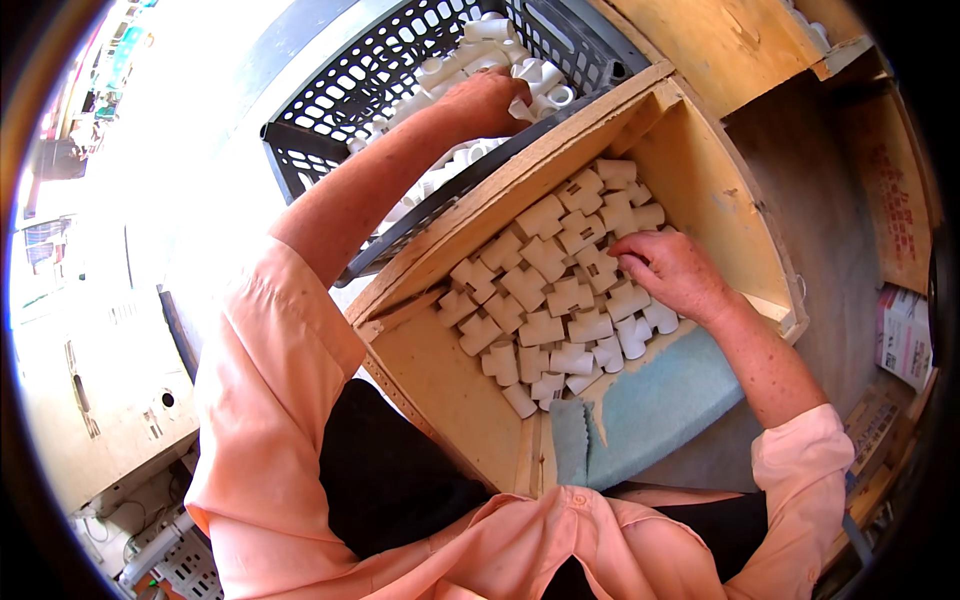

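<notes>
while l hand [495, 102]'s fwd in crate [308, 140], r hand [672, 266] bends over wht fittings [545, 258]; can't tell either grip.

right: white-pink carton [905, 337] | lower left: pale casing [120, 385], possibly a machine's

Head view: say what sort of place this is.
Probably a workshop or small factory: a wooden box of many white T-shaped pieces, a black crate with more white pieces, and a carton.
</notes>
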The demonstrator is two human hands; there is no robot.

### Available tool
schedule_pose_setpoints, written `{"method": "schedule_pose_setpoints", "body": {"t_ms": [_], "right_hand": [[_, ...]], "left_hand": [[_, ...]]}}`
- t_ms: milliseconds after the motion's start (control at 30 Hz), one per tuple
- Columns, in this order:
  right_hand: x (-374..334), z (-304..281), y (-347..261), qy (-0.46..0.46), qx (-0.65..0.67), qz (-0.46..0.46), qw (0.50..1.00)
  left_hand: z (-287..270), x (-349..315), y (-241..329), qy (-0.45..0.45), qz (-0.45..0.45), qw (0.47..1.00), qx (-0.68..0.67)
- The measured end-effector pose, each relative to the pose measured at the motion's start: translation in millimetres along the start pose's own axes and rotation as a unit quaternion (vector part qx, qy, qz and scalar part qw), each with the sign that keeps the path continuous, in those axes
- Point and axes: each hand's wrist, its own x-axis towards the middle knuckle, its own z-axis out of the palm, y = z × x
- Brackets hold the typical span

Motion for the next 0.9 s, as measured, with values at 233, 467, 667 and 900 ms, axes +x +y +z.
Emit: {"method": "schedule_pose_setpoints", "body": {"t_ms": [233,467,667,900], "right_hand": [[0,-2,-1,0.002,0.011,-0.009,1.000],[0,1,3,0.000,0.004,0.021,1.000],[2,5,12,0.065,0.023,0.014,0.998],[9,-10,12,0.158,0.263,0.044,0.951]], "left_hand": [[-1,3,-32,0.030,-0.042,0.970,-0.239],[-17,-12,-34,0.026,-0.163,0.900,-0.404],[-37,-38,-22,0.021,-0.184,0.854,-0.485],[-83,-69,28,-0.008,0.057,0.810,-0.584]]}}
